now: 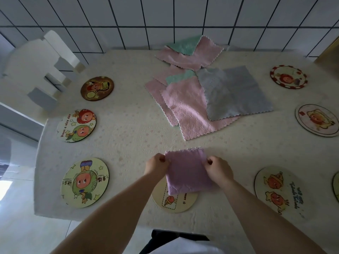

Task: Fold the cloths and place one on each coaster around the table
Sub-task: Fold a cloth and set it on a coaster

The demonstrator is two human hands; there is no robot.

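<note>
A folded purple cloth [185, 173] is held between both hands just above the near middle of the table. My left hand [156, 165] pinches its left edge and my right hand [218, 168] pinches its right edge. The cloth's near part overlaps a cream round coaster [180, 202] at the table's front edge. A heap of unfolded pink, green and grey cloths [205, 96] lies at the far middle. Other picture coasters ring the table: three on the left [84, 182] [76, 125] [97, 88] and several on the right [278, 190] [317, 120] [288, 76].
The table wears a pale star-patterned cover [128, 143]. A white chair [42, 70] stands at the far left corner. A tiled wall [165, 21] backs the table. Another coaster's edge [336, 186] shows at the far right.
</note>
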